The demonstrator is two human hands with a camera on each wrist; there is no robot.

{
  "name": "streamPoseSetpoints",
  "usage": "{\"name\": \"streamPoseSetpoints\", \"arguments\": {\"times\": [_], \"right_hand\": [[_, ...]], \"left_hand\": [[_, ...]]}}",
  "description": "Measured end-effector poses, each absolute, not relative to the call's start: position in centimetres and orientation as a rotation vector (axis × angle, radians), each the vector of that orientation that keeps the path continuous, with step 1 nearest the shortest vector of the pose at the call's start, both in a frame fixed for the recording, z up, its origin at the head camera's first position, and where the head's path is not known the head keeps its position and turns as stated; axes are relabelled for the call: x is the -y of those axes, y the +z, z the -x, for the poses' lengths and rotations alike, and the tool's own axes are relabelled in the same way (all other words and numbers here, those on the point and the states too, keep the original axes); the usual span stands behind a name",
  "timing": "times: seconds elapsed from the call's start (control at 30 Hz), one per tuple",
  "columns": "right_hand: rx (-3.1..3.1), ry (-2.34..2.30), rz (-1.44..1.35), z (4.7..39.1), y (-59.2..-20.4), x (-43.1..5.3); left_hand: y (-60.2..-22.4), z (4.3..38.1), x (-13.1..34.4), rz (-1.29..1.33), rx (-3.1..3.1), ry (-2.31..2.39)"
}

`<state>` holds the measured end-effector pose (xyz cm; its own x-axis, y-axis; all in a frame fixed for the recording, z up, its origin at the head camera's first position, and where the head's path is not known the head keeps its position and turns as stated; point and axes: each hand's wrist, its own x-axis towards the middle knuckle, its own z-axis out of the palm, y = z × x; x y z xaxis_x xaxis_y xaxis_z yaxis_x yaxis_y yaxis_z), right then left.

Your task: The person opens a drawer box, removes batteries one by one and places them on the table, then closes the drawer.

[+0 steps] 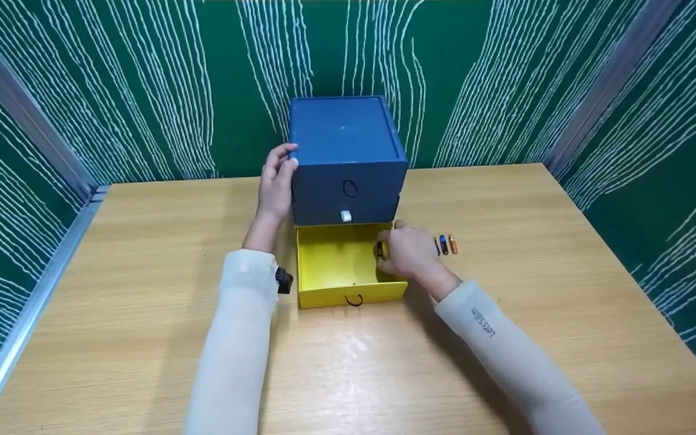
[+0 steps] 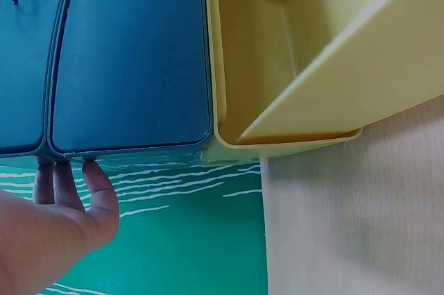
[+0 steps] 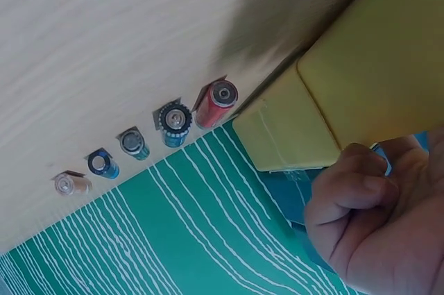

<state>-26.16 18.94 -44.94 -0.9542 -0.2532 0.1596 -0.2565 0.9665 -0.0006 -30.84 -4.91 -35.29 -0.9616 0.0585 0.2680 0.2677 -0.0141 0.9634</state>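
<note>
My left hand [image 1: 275, 187] rests its fingertips against the left side of a blue drawer cabinet [image 1: 348, 130]; in the left wrist view the fingers [image 2: 101, 191] touch its side wall. Below the blue drawers, a yellow drawer [image 1: 330, 260] stands pulled out. My right hand [image 1: 411, 248] reaches over this drawer's right wall, and its curled fingers pinch a small dark battery [image 1: 381, 250] above the drawer floor. In the right wrist view the fingers [image 3: 354, 194] curl at the yellow wall and mostly hide the battery.
Right of the cabinet several batteries stand upright in a row on the wooden table [image 1: 505, 241], among them a red battery [image 3: 216, 104] and a copper-coloured battery [image 3: 73, 184]. Green panels [image 1: 438, 60] with white lines enclose the table's back and sides.
</note>
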Motion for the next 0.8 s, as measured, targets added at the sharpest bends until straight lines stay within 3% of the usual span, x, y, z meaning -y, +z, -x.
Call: {"name": "streamPoseSetpoints", "arguments": {"times": [0.8], "right_hand": [[2.924,0.337,-0.469,25.9,-44.0,-19.7]], "left_hand": [[-37.1,32.8,5.2,0.359,2.086,-2.058]]}}
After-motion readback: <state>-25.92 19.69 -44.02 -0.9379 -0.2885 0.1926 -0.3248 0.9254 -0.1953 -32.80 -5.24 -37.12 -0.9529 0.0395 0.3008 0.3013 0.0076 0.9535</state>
